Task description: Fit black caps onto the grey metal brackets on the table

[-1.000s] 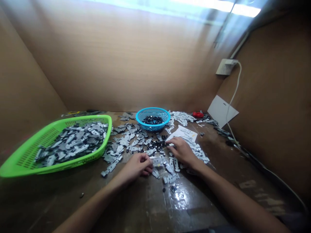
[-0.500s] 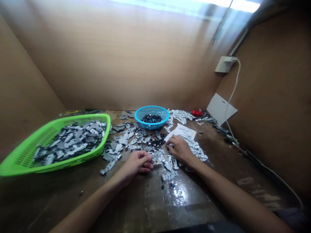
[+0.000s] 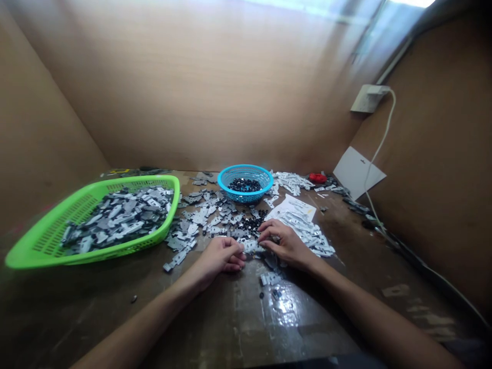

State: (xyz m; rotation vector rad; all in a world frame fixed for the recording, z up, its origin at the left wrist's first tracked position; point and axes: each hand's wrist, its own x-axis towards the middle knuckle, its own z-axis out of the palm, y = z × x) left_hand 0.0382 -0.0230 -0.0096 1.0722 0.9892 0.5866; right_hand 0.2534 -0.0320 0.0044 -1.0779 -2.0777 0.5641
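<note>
My left hand (image 3: 225, 256) is closed in a pinch, and a flat grey metal piece (image 3: 250, 247) sticks out at its fingertips. Just to the right, my right hand (image 3: 282, 242) reaches in with thumb and fingers curved toward that piece. Its fingertips are close together, and whatever they hold is too small to make out. Small round black parts (image 3: 251, 223) lie in a pile beyond the fingertips. Loose grey metal pieces (image 3: 209, 207) spread around the pile, and more lighter pieces (image 3: 313, 238) lie beside the right wrist.
A green basket (image 3: 177, 205) heaped with metal pieces stands at left. Behind the hands is a blue basket (image 3: 246, 199) of black parts. A white paper (image 3: 288, 203), a red object (image 3: 317, 178), a white card (image 3: 357, 174) and a hanging cable (image 3: 378, 146) are at right.
My right hand has come toward my left hand, and its fingertips are now near the metal piece. My left hand stays pinched. The whole view has shifted slightly.
</note>
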